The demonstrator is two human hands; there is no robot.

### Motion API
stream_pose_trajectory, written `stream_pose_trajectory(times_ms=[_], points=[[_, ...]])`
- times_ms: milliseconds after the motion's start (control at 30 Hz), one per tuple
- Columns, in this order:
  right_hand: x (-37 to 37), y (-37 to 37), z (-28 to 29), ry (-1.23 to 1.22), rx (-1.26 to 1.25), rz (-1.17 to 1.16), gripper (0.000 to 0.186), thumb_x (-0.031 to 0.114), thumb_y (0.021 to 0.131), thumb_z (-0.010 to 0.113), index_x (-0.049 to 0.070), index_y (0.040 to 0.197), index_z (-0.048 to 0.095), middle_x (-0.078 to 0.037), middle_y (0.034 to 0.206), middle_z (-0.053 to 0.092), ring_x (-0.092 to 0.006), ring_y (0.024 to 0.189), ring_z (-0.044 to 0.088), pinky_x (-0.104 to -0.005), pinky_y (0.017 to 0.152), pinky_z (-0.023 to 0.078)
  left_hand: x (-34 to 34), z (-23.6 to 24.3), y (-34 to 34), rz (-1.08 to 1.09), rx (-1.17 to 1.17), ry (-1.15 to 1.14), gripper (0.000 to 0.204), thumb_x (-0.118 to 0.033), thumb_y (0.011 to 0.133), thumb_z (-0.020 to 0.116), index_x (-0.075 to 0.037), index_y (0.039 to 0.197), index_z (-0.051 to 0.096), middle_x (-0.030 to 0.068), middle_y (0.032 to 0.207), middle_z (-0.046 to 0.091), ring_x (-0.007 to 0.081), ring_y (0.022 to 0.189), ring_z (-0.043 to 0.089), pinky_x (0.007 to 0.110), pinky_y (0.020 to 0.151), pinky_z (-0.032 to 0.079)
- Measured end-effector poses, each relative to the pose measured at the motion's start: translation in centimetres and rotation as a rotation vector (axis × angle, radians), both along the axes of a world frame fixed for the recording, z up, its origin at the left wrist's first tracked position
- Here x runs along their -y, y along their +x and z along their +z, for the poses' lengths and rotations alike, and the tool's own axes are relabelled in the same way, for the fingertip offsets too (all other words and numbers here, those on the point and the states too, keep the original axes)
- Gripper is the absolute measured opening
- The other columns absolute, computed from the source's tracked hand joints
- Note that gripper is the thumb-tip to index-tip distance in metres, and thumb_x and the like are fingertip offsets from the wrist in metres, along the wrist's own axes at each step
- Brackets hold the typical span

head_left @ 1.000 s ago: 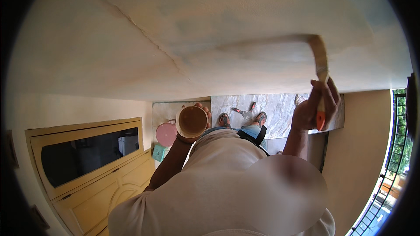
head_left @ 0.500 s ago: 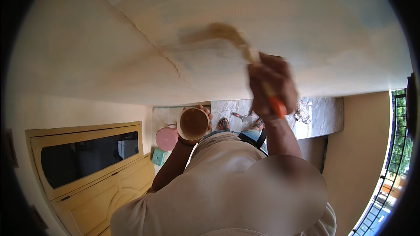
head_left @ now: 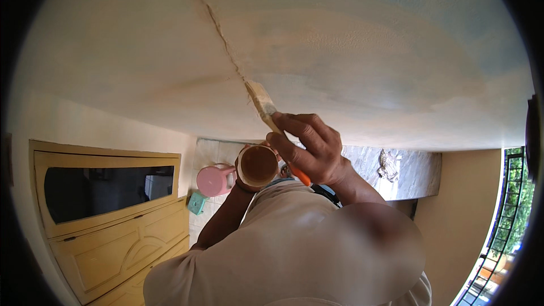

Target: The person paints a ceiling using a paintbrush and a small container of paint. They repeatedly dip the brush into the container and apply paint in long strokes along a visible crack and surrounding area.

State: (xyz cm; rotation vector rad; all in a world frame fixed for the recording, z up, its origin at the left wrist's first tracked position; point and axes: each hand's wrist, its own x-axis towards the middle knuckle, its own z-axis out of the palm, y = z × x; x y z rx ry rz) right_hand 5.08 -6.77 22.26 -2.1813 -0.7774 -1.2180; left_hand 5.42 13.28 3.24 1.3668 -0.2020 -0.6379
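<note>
My right hand (head_left: pixel 314 147) grips a paintbrush (head_left: pixel 263 102) with cream-coloured bristles and an orange handle end. The bristles are at the lower end of a crack (head_left: pixel 217 22) in the wall (head_left: pixel 340 51); whether they touch it I cannot tell. Around a round cup (head_left: pixel 258 165) with brownish liquid inside, the fingers of my left hand (head_left: pixel 246 150) are wrapped. The cup is at waist height, just below the brush and close to my right hand. Beige and bluish patches cover the wall's surface.
At the left is a yellow door (head_left: pixel 119 238) with a dark glass panel (head_left: pixel 107 190). A pink plastic stool or tub (head_left: pixel 212 180) and a small green item (head_left: pixel 196 202) are on the tiled floor. Right of me, a crumpled cloth (head_left: pixel 388 165) lies on a marble slab (head_left: pixel 422 173), near a barred window (head_left: pixel 510 209).
My right hand has come down and left with the paintbrush, toward the crack's lower end and the cup. My left hand still holds the cup. The view has shifted slightly.
</note>
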Motion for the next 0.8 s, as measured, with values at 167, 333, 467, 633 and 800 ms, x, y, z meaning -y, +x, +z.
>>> stream_pose_trajectory(times_ms=[167, 333, 467, 633, 800], points=[[2.4, 3.2, 3.9, 0.071, 0.130, -0.037, 0.037, 0.003, 0.070, 0.084, 0.008, 0.104, 0.072, -0.012, 0.104, 0.073, -0.0224, 0.082, 0.070, -0.0303, 0.059, 0.056, -1.7, -3.4, -0.2, -0.037, -0.758, -1.113, 0.060, -0.053, 0.102, 0.051, -0.004, 0.136, 0.055, 0.0185, 0.129, 0.060, 0.0387, 0.124, 0.058, 0.054, 0.091, 0.059], [2.3, -2.7, 9.0, 0.099, 0.114, -0.149, 0.048, -0.006, 0.084, 0.076, 0.004, 0.129, 0.061, -0.027, 0.127, 0.062, -0.0242, 0.077, 0.072, -0.0263, 0.057, 0.059, -1.7, -3.5, 0.1, -0.074, -0.738, -1.183, 0.060, -0.054, 0.102, 0.052, -0.004, 0.135, 0.057, 0.0192, 0.133, 0.058, 0.0392, 0.125, 0.059, 0.054, 0.091, 0.060], [0.9, -0.8, 7.1, 0.022, 0.125, -0.030, 0.042, 0.001, 0.076, 0.085, 0.007, 0.115, 0.069, -0.020, 0.115, 0.069, -0.0284, 0.077, 0.072, -0.0323, 0.058, 0.058, -1.8, -3.0, 0.0, 0.004, -0.751, -1.187, 0.058, -0.051, 0.104, 0.048, 0.000, 0.131, 0.057, 0.0230, 0.127, 0.061, 0.0408, 0.121, 0.060, 0.054, 0.089, 0.060], [-1.0, 3.5, 4.7, 0.206, 0.148, 0.046, 0.031, -0.003, 0.076, 0.083, 0.002, 0.104, 0.071, -0.016, 0.099, 0.073, -0.0251, 0.080, 0.073, -0.0299, 0.062, 0.059, -1.4, -2.9, 0.3, 0.001, -0.747, -1.178, 0.058, -0.049, 0.104, 0.047, 0.002, 0.129, 0.058, 0.0252, 0.124, 0.063, 0.0419, 0.118, 0.061, 0.052, 0.093, 0.058], [3.0, 1.5, 4.1, 0.557, 0.235, -0.109, 0.019, -0.007, 0.088, 0.069, 0.000, 0.105, 0.067, -0.023, 0.102, 0.070, -0.0256, 0.080, 0.072, -0.0321, 0.068, 0.060, -2.6, -4.3, 0.5, -0.011, -0.724, -1.176, 0.060, -0.052, 0.105, 0.048, -0.004, 0.139, 0.055, 0.0208, 0.133, 0.058, 0.0414, 0.124, 0.058, 0.054, 0.093, 0.059]])
